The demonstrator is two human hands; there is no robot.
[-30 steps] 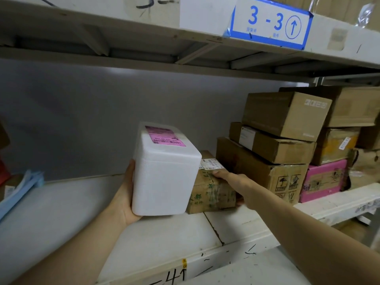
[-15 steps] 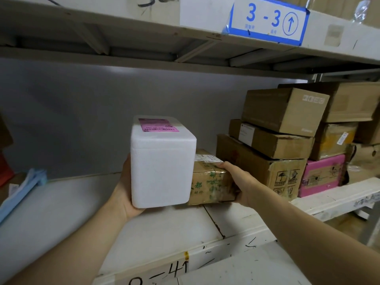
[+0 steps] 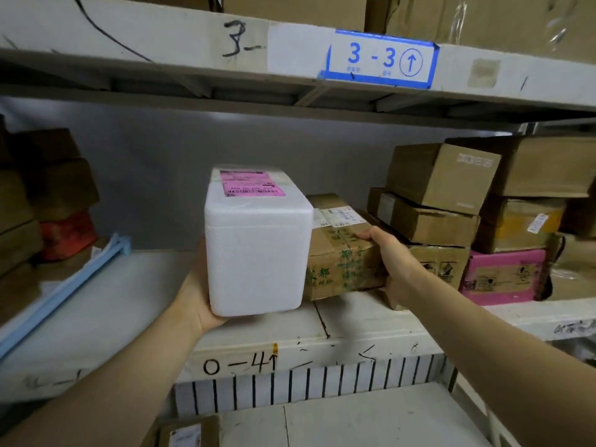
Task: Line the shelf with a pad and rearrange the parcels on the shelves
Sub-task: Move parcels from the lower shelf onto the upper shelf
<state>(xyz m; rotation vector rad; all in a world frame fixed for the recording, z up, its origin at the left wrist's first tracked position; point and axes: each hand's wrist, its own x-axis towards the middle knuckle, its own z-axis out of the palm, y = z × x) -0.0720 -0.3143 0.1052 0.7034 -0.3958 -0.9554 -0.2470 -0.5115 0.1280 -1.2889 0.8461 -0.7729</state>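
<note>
Foam parcel (image 3: 258, 246) and taped carton (image 3: 342, 253), frame centre.
We cup the foam parcel's left side in our left hand (image 3: 196, 291) and grip the taped carton's right end with our right hand (image 3: 392, 256).

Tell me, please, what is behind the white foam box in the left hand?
The brown carton, gripped by the right hand, shows to the right of the foam box, which covers the carton's left end. The left hand holds the box; its fingers behind are hidden.

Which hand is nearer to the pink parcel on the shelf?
Right. The right hand grips the green-printed carton, just left of the pink parcel; the left hand holds the white foam box, farther left.
</note>
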